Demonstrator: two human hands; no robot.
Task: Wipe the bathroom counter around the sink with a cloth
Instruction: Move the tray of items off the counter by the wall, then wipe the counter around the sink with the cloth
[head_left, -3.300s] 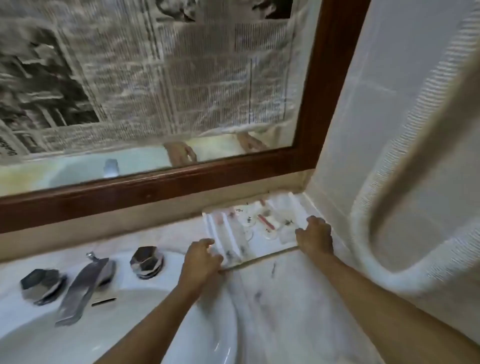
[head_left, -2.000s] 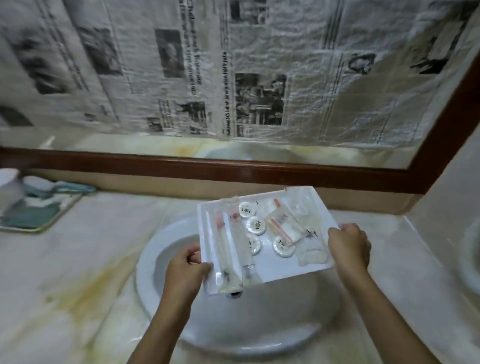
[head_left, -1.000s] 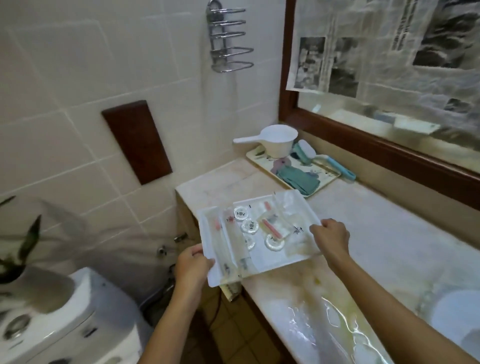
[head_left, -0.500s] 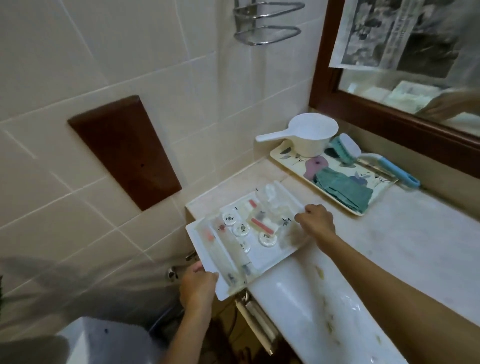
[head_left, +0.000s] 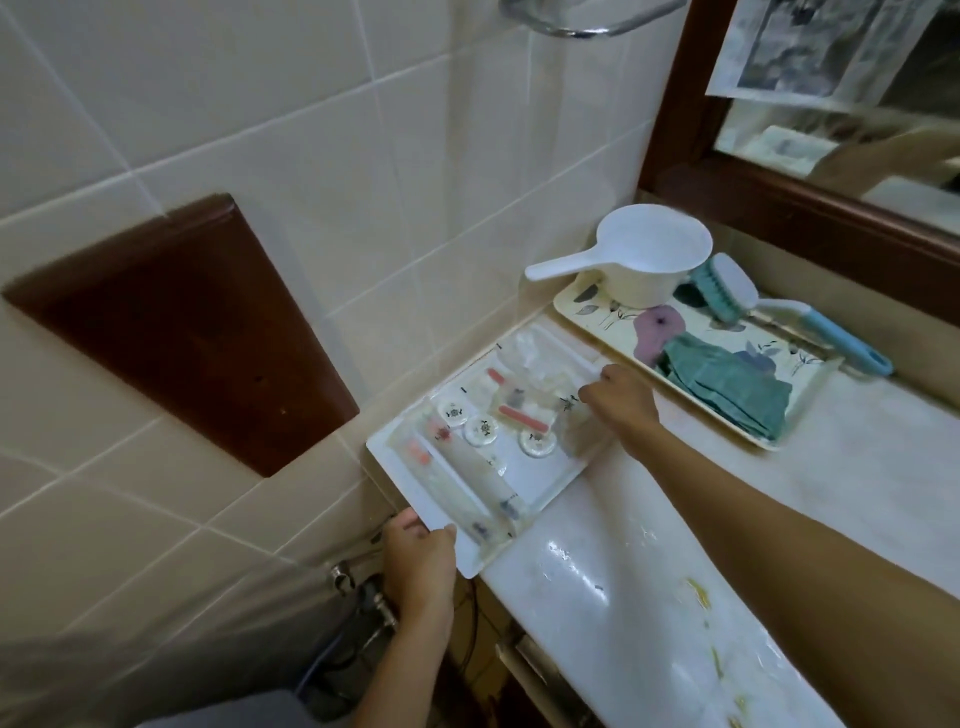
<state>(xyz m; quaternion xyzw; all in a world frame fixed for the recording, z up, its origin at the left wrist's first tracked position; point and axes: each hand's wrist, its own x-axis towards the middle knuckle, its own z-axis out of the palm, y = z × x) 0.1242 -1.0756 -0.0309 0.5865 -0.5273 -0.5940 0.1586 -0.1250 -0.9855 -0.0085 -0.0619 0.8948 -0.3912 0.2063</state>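
Observation:
A white tray (head_left: 550, 483) of wrapped toiletries rests on the left end of the pale marble counter (head_left: 857, 499), against the tiled wall. My left hand (head_left: 418, 553) grips its near corner, which overhangs the counter edge. My right hand (head_left: 621, 402) holds its far right edge. A folded green cloth (head_left: 727, 387) lies on a floral tray (head_left: 587, 306) just beyond my right hand. The sink is out of view.
On the floral tray stand a white plastic scoop (head_left: 649, 260) and a blue-handled scrub brush (head_left: 727, 286). A wood-framed mirror (head_left: 779, 208) runs behind the counter. A dark wooden panel (head_left: 176, 332) is set in the tiled wall. Pipes and a valve (head_left: 363, 587) show below the counter.
Both hands carried the toiletry tray from the right corner, across the sink, to the left end of the counter and lowered it against the wall.

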